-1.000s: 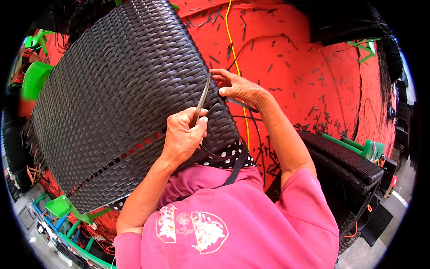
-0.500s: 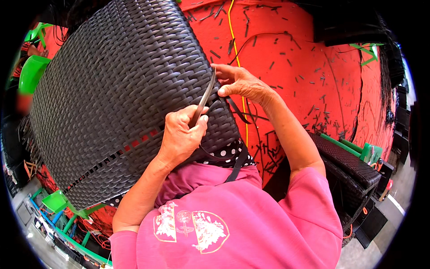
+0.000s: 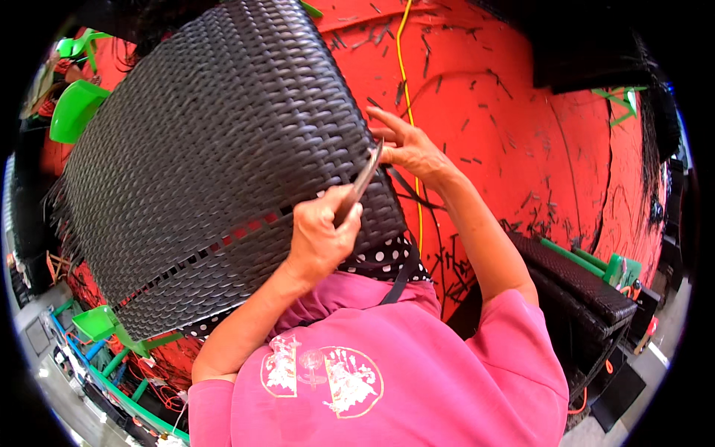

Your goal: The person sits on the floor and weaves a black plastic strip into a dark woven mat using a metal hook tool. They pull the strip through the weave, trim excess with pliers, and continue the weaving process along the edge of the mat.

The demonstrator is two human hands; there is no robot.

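Over the last second, the slim metal-looking tool in your left hand has shifted: its tip met your right fingertips at the right edge of the black wicker panel, and now it lies by your right thumb, seemingly just past that edge. Your left hand stays closed in a fist around the tool's lower part. Your right hand, beside the same edge, has its index finger straightened and spread from the others, so it looks about half open. That suggests the work is still centred on this one spot of the panel's edge; the row of slots across the panel's near part looks unaltered. The panel lies slantwise before you, its near right corner over the polka-dot cloth.

Harder to make out: the tip overlaps your thumb, so you cannot tell whether they touch, or whether your right hand pinches the black strand trailing right of the panel. Your fist hides the tool's lower end, and blur leaves its kind uncertain. The panel's underside is out of sight, its far end is cut off, and the dark bulk beyond its right edge is too shadowed to name
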